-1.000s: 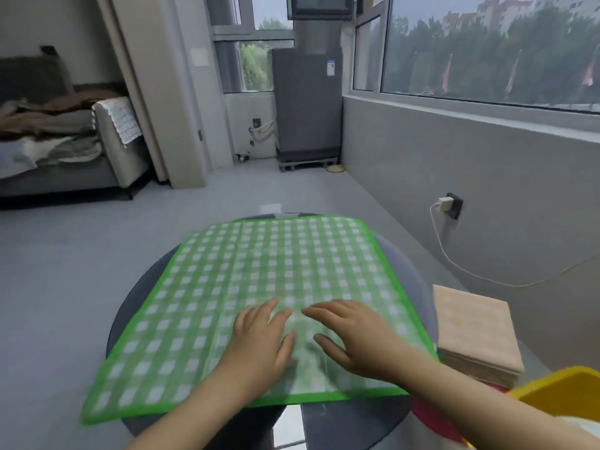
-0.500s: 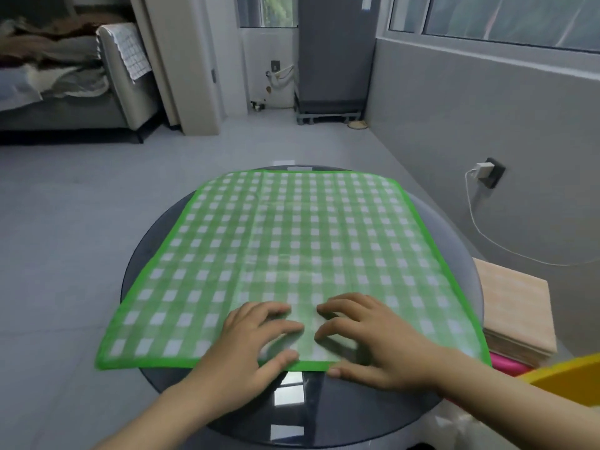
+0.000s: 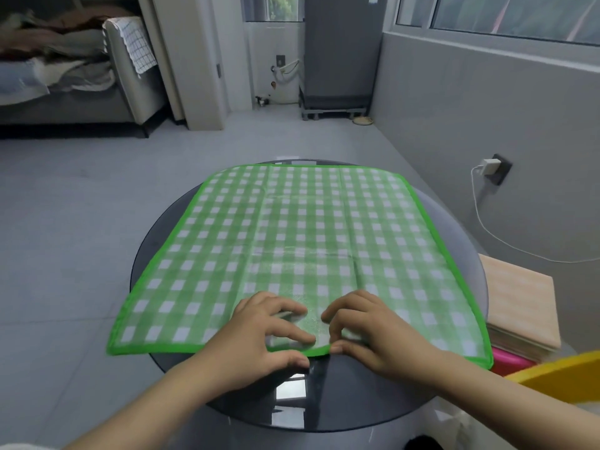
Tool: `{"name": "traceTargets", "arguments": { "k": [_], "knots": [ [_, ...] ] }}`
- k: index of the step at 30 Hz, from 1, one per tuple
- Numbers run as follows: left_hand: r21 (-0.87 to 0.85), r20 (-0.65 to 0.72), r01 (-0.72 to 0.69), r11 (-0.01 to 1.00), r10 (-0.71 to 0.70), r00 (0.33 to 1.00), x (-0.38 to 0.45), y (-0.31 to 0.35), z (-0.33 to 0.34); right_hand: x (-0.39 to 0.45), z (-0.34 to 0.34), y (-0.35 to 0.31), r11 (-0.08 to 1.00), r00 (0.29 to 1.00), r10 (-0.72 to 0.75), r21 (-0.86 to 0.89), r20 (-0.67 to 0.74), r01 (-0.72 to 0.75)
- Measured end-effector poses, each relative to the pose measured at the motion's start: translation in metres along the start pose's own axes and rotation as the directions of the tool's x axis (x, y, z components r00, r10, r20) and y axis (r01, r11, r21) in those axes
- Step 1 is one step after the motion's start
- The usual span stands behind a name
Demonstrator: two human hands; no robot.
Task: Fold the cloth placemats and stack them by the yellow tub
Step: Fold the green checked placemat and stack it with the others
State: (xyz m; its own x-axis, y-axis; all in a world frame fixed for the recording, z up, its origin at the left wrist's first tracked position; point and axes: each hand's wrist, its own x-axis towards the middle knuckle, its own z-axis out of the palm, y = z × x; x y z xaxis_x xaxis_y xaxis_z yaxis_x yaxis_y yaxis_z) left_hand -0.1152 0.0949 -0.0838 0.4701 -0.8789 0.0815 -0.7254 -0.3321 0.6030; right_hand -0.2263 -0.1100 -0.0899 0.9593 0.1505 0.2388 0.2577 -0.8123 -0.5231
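A green-and-white checked placemat (image 3: 308,228) lies spread flat over a round dark glass table (image 3: 324,410). My left hand (image 3: 259,339) and my right hand (image 3: 376,332) sit side by side at the middle of its near edge. Both have curled fingers on top of the cloth and thumbs at the green hem, pinching it. A corner of the yellow tub (image 3: 558,375) shows at the lower right. Beside it, a stack of folded pale orange placemats (image 3: 516,300) rests just right of the table.
Something pink (image 3: 509,365) lies under the orange stack. A white charger and cable (image 3: 487,167) hang from the grey wall on the right. A sofa piled with fabric (image 3: 123,79) stands far left, across open grey floor.
Both hands slid back from the middle of the cloth to its near edge, and their fingers curled from flat to pinching the hem. The view tilted downward.
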Motion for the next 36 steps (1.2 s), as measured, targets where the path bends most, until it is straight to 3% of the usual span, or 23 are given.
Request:
{"name": "traceTargets", "arguments": {
  "k": [9,14,20,25,28,32,36],
  "knots": [
    [0.07,-0.03,-0.011,0.997,0.013,0.999,0.004,0.014,-0.011,0.006,-0.016,-0.007,0.992,0.994,0.113,0.053,-0.006,-0.112],
    [0.201,-0.119,-0.017,0.979,0.041,0.992,0.009,0.031,-0.02,0.006,-0.027,-0.021,0.994,0.997,0.07,-0.077,-0.036,-0.073],
    [0.305,-0.233,0.021,0.952,0.053,0.971,0.02,0.047,-0.037,0.009,-0.051,-0.033,0.971,0.966,0.155,-0.15,-0.205,-0.188],
    [0.398,-0.263,0.019,0.917,0.095,0.96,0.031,0.061,-0.049,0.014,-0.065,-0.046,0.87,0.959,0.205,-0.411,-0.197,-0.271],
    [0.458,-0.27,-0.055,0.887,0.198,0.942,0.035,0.068,-0.06,0.016,-0.08,-0.056,0.813,0.967,0.189,-0.524,-0.172,-0.253],
    [0.567,-0.29,-0.093,0.819,0.304,0.907,0.041,0.069,-0.073,0.019,-0.099,-0.06,0.814,0.978,0.157,-0.544,-0.135,-0.206],
    [0.527,-0.333,-0.08,0.846,0.292,0.897,0.058,0.061,-0.077,0.035,-0.104,-0.045,0.853,0.975,0.115,-0.483,-0.191,-0.196]
  ]
}}
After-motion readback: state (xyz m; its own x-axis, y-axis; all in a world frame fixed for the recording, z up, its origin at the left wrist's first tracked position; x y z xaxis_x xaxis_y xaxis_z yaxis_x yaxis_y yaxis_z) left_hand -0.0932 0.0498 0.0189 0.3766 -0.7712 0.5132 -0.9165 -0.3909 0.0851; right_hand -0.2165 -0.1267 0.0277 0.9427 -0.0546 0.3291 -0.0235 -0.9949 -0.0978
